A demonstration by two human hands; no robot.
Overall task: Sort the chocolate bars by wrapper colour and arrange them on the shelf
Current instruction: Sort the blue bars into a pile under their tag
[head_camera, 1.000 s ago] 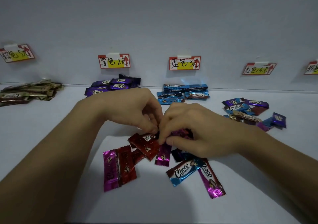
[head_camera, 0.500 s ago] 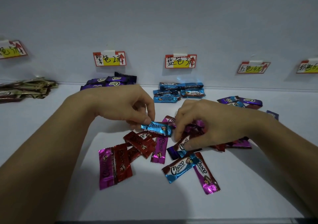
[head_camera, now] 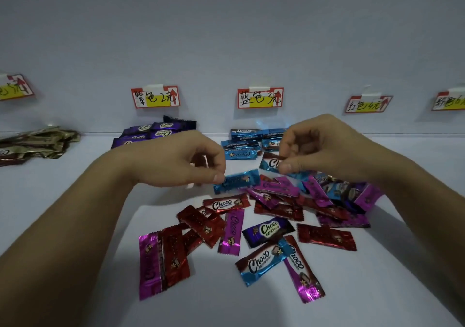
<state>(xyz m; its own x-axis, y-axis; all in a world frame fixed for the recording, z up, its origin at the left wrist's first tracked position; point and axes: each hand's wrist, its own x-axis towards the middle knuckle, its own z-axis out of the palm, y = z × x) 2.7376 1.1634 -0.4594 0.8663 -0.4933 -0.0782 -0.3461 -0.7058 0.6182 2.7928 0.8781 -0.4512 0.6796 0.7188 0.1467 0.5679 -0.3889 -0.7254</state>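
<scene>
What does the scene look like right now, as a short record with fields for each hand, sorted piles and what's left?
left hand: pinches one end of a blue bar
right hand: pinches a second blue bar, near the blue pile
sorted piles: gold pile, purple pile and blue pile, along the back wall
unsorted: mixed heap of red, pink, blue and purple bars in front

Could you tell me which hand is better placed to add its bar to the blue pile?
Probably the right hand: its grip holds a blue bar just beside the blue pile; the left hand's bar is farther off.
</scene>
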